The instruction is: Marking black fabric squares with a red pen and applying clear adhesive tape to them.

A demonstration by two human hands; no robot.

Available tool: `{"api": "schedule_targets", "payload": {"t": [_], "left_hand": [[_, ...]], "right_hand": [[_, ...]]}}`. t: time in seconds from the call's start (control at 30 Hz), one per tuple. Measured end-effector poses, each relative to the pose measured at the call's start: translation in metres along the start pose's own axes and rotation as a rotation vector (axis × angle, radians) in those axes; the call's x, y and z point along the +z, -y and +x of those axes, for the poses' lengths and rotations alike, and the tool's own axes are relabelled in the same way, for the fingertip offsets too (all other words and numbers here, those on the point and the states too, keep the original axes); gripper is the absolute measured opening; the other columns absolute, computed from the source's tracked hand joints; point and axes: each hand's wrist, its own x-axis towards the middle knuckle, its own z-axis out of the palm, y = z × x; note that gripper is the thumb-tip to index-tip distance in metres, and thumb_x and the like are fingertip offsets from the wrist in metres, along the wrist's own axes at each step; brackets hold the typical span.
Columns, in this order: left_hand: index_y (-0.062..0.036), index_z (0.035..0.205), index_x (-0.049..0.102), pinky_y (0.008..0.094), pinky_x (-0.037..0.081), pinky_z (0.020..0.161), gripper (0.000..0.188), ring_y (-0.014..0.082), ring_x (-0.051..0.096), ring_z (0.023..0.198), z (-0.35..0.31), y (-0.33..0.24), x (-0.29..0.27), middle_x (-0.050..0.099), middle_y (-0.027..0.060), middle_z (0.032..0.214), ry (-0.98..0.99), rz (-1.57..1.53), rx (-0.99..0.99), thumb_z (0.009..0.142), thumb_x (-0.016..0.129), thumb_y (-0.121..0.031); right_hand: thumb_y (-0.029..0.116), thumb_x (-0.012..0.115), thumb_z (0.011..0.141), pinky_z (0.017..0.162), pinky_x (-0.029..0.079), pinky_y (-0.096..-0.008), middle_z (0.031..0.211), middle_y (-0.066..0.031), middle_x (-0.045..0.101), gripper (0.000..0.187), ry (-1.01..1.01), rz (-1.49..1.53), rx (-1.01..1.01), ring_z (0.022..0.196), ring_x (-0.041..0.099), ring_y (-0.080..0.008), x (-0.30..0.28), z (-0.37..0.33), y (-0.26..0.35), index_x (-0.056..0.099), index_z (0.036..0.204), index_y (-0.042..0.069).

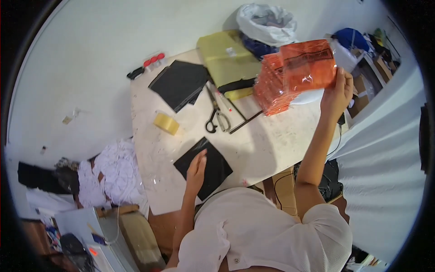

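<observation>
- From the head view, my left hand (196, 168) lies flat on a black sheet (205, 167) at the near edge of the table (272, 140); my fingers are stretched out and close together, pressing down on it, gripping nothing.
- My right hand (337, 93) is raised over the far right side of the table; thumb and fingers pinch the lower right corner of an orange transparent pouch (309, 63), which hangs tilted in the air and hides part of what lies behind it.
- Just beside and below that pouch stands a stack of orange pouches (272, 90) on the table.
- Between my two hands lie scissors (216, 117) with a pen (223, 99) next to them; a roll of yellow tape (166, 123) sits to their left.
- Farther back lies a pile of black sheets (180, 84); right of it is a yellow-green box (227, 59), with a white bag (266, 21) behind.
- White cloth (111, 174) is heaped on the floor left of the table.
</observation>
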Motion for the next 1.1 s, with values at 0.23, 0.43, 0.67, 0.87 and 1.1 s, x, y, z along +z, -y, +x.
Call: {"api": "schedule_targets", "payload": {"t": [0.23, 0.43, 0.67, 0.87, 1.1], "left_hand": [[-0.0025, 0.13, 0.037, 0.0361, 0.039, 0.096, 0.047, 0.022, 0.05, 0.113, 0.037, -0.055, 0.035, 0.049, 0.0124, 0.126, 0.275, -0.991, -0.19, 0.094, 0.043, -0.034], [-0.0011, 0.119, 0.047, 0.0317, 0.046, 0.089, 0.034, 0.0159, 0.057, 0.102, 0.043, -0.047, 0.039, 0.056, 0.0087, 0.115, -0.001, -1.066, -0.249, 0.092, 0.052, -0.02], [0.0011, 0.113, 0.053, 0.027, 0.047, 0.084, 0.031, 0.0143, 0.059, 0.096, 0.057, -0.036, 0.037, 0.06, 0.0071, 0.105, 0.2, -0.867, -0.429, 0.091, 0.054, -0.021], [-0.0037, 0.13, 0.039, 0.0275, 0.046, 0.084, 0.046, 0.0135, 0.057, 0.098, 0.043, -0.016, 0.027, 0.056, 0.0065, 0.111, 0.061, -0.549, -0.299, 0.09, 0.055, -0.02], [-0.0073, 0.133, 0.038, 0.0374, 0.031, 0.104, 0.064, 0.0295, 0.04, 0.124, -0.008, 0.026, 0.026, 0.04, 0.0136, 0.136, 0.404, 0.592, 0.307, 0.077, 0.066, -0.019]], "right_hand": [[0.014, 0.049, 0.092, 0.076, 0.042, -0.0234, 0.091, -0.0031, 0.057, 0.013, 0.256, 0.007, 0.672, 0.084, 0.052, -0.0087, 0.012, -0.138, -0.038, 0.055, 0.095, 0.003], [0.028, 0.055, 0.089, 0.059, 0.046, -0.0194, 0.075, 0.0047, 0.056, 0.026, 0.67, -0.084, 1.253, 0.065, 0.054, -0.0037, -0.022, -0.173, -0.047, 0.056, 0.101, 0.005], [0.021, 0.058, 0.087, 0.069, 0.05, -0.0225, 0.102, -0.0062, 0.062, 0.034, 0.809, -0.034, 1.471, 0.078, 0.062, -0.0099, -0.015, -0.181, -0.062, 0.054, 0.113, -0.001], [0.021, 0.062, 0.084, 0.059, 0.047, -0.0197, 0.089, -0.0049, 0.066, 0.026, 0.644, -0.122, 1.402, 0.076, 0.062, -0.0095, -0.043, -0.166, -0.098, 0.061, 0.101, 0.0], [0.023, 0.062, 0.082, 0.09, 0.038, -0.0385, 0.102, -0.0211, 0.058, 0.035, 0.586, -1.04, 0.067, 0.103, 0.051, -0.0344, -0.053, -0.177, -0.093, 0.056, 0.102, -0.005]]}}
